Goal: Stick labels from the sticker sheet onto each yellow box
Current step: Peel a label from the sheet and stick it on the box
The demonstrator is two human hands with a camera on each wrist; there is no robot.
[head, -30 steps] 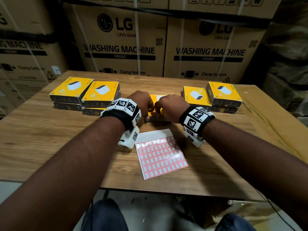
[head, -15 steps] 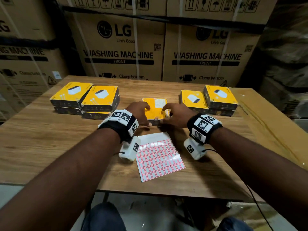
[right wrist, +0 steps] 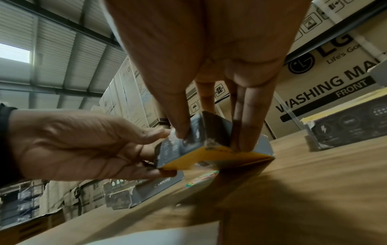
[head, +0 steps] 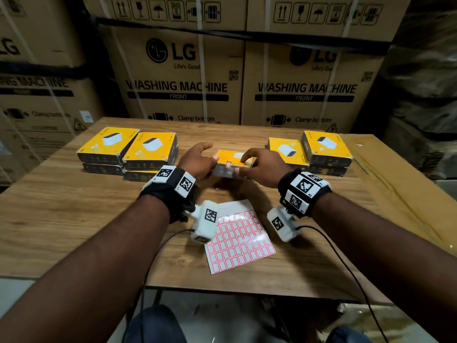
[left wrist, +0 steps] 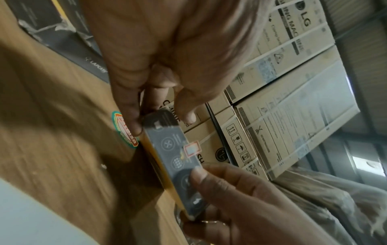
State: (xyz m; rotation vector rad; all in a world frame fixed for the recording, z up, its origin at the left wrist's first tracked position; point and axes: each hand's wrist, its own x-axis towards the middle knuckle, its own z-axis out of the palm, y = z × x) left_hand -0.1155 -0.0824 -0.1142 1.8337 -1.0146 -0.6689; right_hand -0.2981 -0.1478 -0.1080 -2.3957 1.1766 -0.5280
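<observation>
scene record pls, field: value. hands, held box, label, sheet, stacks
left hand: grips left end of the held box
right hand: grips right end of the held box
held box: yellow, between the hands, lifted and tilted, dark side face toward the person
label: red-bordered, stuck on that dark side face
sticker sheet: flat on the table, near edge, top rows partly used
left stack: yellow boxes, two layers
right stack: yellow boxes, two layers

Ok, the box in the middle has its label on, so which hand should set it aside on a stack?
Probably the right hand: it grips the labelled box beside the right stack, while the left hand holds its other end.
</observation>
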